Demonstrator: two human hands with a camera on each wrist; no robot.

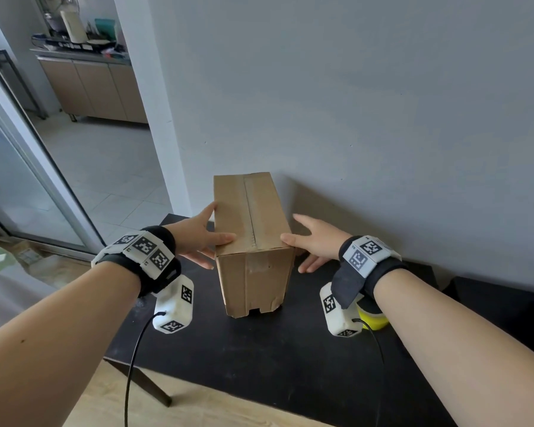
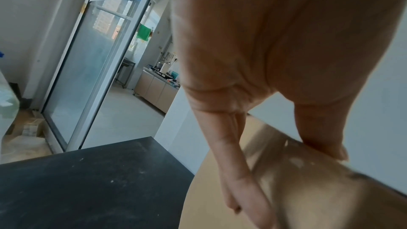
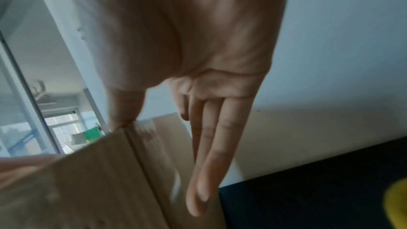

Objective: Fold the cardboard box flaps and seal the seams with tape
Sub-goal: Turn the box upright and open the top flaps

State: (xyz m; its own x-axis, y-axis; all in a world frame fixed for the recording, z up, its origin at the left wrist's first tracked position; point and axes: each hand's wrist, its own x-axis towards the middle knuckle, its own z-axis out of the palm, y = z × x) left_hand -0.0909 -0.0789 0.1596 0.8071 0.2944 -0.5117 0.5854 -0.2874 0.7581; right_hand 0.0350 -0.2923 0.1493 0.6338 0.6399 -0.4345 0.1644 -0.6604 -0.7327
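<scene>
Grey wall behind, black table in front, kitchen through doorway at left. Cardboard box stands on table centre, top flaps down, centre seam already under tape. Likely light and stiff but dentable; bottom edge torn, so best held by side walls near top corners. Left hand: fingers straight along left wall, thumb on top edge. Right hand: fingers straight at right wall, thumb tip on corner. Yellow object beneath right wrist.

I am seeing no readable words, brands or numbers anywhere. The square black-and-white coded markers on my left wristband and right wristband carry tiny digits I cannot make out.
</scene>
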